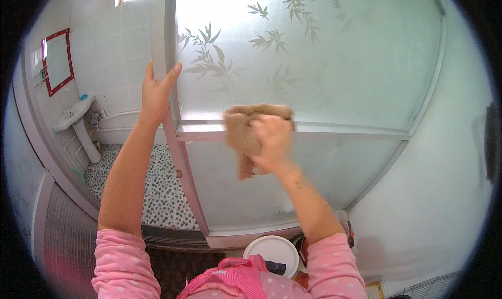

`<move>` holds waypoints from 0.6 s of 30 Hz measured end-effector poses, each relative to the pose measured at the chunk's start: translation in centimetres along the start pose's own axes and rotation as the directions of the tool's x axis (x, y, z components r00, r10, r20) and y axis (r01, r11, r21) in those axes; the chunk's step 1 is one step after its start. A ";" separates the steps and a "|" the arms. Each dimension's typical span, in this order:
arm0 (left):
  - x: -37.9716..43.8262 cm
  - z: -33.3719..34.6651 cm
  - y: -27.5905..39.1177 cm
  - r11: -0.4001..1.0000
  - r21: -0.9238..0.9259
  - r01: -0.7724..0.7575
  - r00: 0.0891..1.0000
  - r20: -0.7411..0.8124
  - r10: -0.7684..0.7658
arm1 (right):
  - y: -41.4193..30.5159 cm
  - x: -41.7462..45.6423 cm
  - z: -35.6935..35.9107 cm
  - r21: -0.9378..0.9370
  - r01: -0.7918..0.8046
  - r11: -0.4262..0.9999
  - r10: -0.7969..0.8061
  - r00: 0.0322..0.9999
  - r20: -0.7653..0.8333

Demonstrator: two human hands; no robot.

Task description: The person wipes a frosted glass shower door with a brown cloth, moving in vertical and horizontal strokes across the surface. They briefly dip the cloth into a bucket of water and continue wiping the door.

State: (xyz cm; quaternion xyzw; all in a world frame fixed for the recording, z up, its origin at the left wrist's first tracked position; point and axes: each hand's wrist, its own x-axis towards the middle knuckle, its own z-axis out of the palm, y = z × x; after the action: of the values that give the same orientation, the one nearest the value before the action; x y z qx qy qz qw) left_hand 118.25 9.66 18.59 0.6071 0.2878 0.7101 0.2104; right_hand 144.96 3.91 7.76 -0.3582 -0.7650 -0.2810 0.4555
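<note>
My left hand (pixel 159 93) grips the metal edge frame (pixel 164 32) of a sliding door, its thumb on the near face and some fingers hidden behind. A brown cloth (pixel 243 130) is held in my right hand (pixel 272 142), pressed at the door's horizontal metal rail (pixel 345 131); hand and cloth are blurred. Above the rail is a frosted glass panel (pixel 353 71) with a bamboo leaf pattern. Below it lies a plain frosted panel (pixel 325 169).
Left of the door, an opening shows a pebble-patterned floor (pixel 157 193), a white pedestal sink (pixel 78 112) and a red-framed mirror (pixel 59 61). A round white lid (pixel 270 250) with a black item is near my body. A white wall (pixel 423 189) stands at right.
</note>
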 end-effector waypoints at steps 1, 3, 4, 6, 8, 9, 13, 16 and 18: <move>-0.1 -0.3 -0.1 1.000 0.001 -0.012 1.000 -0.006 0.012 | 1.0 -0.8 -2.1 -0.075 -0.073 0.994 0.076 0.997 0.032; -0.2 -0.4 0.2 0.999 -0.013 -0.042 0.999 -0.010 0.042 | 4.2 -3.5 -6.3 -0.174 -0.158 0.972 0.155 0.987 -0.029; -0.1 -0.5 0.2 1.000 0.001 -0.022 1.000 -0.009 0.022 | 7.0 -5.4 -7.4 -0.185 -0.180 0.966 0.161 0.980 -0.114; 0.1 -0.9 -0.1 0.999 0.035 0.027 1.000 -0.005 -0.027 | 12.1 -8.0 -10.1 -0.137 -0.381 0.914 0.374 0.924 -0.078; 0.1 -1.0 -0.3 0.999 0.037 0.039 0.999 -0.004 -0.039 | 15.2 -9.2 -14.0 -0.167 -0.507 0.846 0.487 0.861 -0.147; 0.2 -0.8 -0.3 0.999 0.033 0.040 0.999 -0.004 -0.040 | 17.2 -10.1 -15.9 -0.125 -0.583 0.803 0.562 0.810 -0.168; -0.3 -0.4 0.1 0.999 0.027 0.028 0.999 -0.030 -0.027 | 21.3 -9.5 -20.2 0.467 -0.747 0.473 0.881 0.404 -0.245; -0.4 -0.2 0.1 0.999 -0.012 0.048 0.999 -0.021 -0.048 | 23.1 -6.6 -20.8 0.780 -0.561 0.279 0.960 0.166 -0.224; -0.6 0.9 0.3 0.999 -0.025 0.045 0.999 0.004 -0.045 | 25.8 -5.5 -19.2 0.622 -0.539 0.568 0.822 0.342 -0.454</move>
State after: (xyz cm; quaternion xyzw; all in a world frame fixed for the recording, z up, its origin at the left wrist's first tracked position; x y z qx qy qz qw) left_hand 119.22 9.21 18.47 0.5988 0.2920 0.7079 0.2346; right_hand 177.02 2.95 13.69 -0.4201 -0.3352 -0.0258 0.8429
